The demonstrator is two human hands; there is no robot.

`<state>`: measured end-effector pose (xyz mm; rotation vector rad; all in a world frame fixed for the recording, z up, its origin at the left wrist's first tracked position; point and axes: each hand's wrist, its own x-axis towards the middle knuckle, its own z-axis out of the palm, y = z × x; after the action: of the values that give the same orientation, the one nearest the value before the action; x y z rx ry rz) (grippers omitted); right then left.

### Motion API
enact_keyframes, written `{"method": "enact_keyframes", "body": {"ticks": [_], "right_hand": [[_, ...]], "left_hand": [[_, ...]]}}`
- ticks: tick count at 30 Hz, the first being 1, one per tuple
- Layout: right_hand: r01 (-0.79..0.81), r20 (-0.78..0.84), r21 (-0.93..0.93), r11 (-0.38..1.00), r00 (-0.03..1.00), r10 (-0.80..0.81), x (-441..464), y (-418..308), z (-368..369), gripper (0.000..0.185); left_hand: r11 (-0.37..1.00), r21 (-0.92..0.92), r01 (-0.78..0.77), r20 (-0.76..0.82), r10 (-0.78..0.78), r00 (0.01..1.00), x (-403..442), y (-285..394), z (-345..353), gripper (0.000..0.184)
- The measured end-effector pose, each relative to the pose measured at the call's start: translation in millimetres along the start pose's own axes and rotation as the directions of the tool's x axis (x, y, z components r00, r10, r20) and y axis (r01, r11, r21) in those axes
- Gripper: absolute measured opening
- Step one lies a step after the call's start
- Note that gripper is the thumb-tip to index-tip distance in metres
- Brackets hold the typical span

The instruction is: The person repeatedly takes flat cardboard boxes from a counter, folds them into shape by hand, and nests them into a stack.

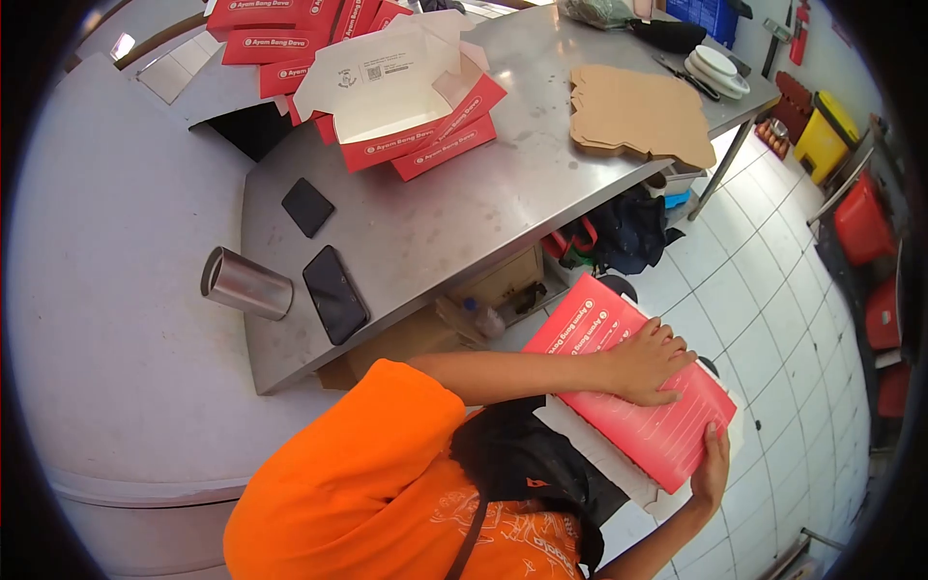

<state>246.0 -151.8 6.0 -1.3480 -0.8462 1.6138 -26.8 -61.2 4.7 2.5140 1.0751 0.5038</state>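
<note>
A red printed cardboard food box, mostly flat with white flaps along its edges, rests over my lap. My left hand lies across its red face, palm down, fingers stretched out. My right hand grips the near right edge of the same box, its thumb on the red side and other fingers partly hidden. An orange sleeve covers my left upper arm. Folded red boxes are heaped at the table's far left, and an opened one on top shows its white inside.
On the steel table are a black phone, a dark flat item, a metal tumbler, brown cardboard sheets and white lids. Black bags hang below the table edge. White tiles cover the floor.
</note>
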Motion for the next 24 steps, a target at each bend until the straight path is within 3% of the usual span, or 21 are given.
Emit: {"method": "enact_keyframes", "body": {"ticks": [1, 4, 6, 7, 8, 9, 10, 11, 12, 14, 17, 20, 22, 24], "right_hand": [[-0.025, -0.046, -0.033, 0.999, 0.999, 0.024, 3, 2, -5, 0.057], [0.114, 0.026, -0.196, 0.974, 0.993, -0.111, -2, -8, -1, 0.062], [0.158, -0.004, -0.230, 0.960, 0.987, -0.163, -8, -14, -8, 0.062], [0.145, -0.064, -0.260, 0.955, 0.984, -0.167, -14, -19, -14, 0.063], [0.132, -0.126, -0.286, 0.949, 0.977, -0.174, -19, -21, -21, 0.064], [0.123, -0.221, -0.340, 0.932, 0.953, -0.206, -23, -18, -29, 0.065], [0.131, -0.240, -0.349, 0.928, 0.945, -0.224, -23, -15, -39, 0.064], [0.138, -0.256, -0.354, 0.925, 0.937, -0.238, -23, -13, -48, 0.063], [0.144, -0.274, -0.355, 0.924, 0.929, -0.250, -22, -12, -53, 0.062], [0.173, -0.271, -0.424, 0.889, 0.913, -0.306, -19, -11, -54, 0.059], [0.204, -0.206, -0.578, 0.790, 0.901, -0.383, -8, -10, -68, 0.052], [0.326, -0.128, -0.653, 0.683, 0.842, -0.524, -7, -30, -61, 0.046], [0.323, -0.088, -0.837, 0.441, 0.716, -0.693, -14, -67, -27, 0.049], [0.347, 0.060, -0.924, 0.158, 0.541, -0.839, -27, -105, 27, 0.061]], "left_hand": [[0.999, -0.025, 0.024, 0.050, -0.022, 0.998, 2, 2, -3, 0.074], [0.976, -0.197, -0.090, -0.191, 0.052, 0.980, -1, 0, -12, 0.076], [0.980, -0.191, 0.058, -0.243, -0.104, 0.964, -15, -4, -74, 0.079], [0.976, 0.137, 0.168, -0.388, -0.103, 0.916, -33, -11, -123, 0.080], [0.954, 0.106, 0.280, -0.362, -0.226, 0.905, -47, -26, -173, 0.082], [0.790, 0.155, 0.594, -0.528, -0.441, 0.725, -66, -32, -206, 0.082], [0.496, 0.477, 0.726, -0.626, -0.388, 0.676, -95, -61, -241, 0.084], [0.316, 0.540, 0.780, -0.723, -0.300, 0.623, -127, -92, -266, 0.079], [0.107, 0.592, 0.799, -0.725, -0.364, 0.585, -152, -108, -292, 0.063], [0.028, 0.579, 0.815, -0.669, -0.553, 0.495, -199, -142, -325, 0.038], [0.040, 0.543, 0.839, -0.753, -0.419, 0.507, -216, -123, -340, 0.018], [0.043, 0.505, 0.862, -0.842, -0.193, 0.503, -189, -52, -344, 0.021], [0.166, 0.550, 0.819, -0.826, -0.036, 0.562, -160, -4, -339, 0.030], [0.416, 0.636, 0.650, -0.722, 0.025, 0.691, -122, 31, -319, 0.037]]}}
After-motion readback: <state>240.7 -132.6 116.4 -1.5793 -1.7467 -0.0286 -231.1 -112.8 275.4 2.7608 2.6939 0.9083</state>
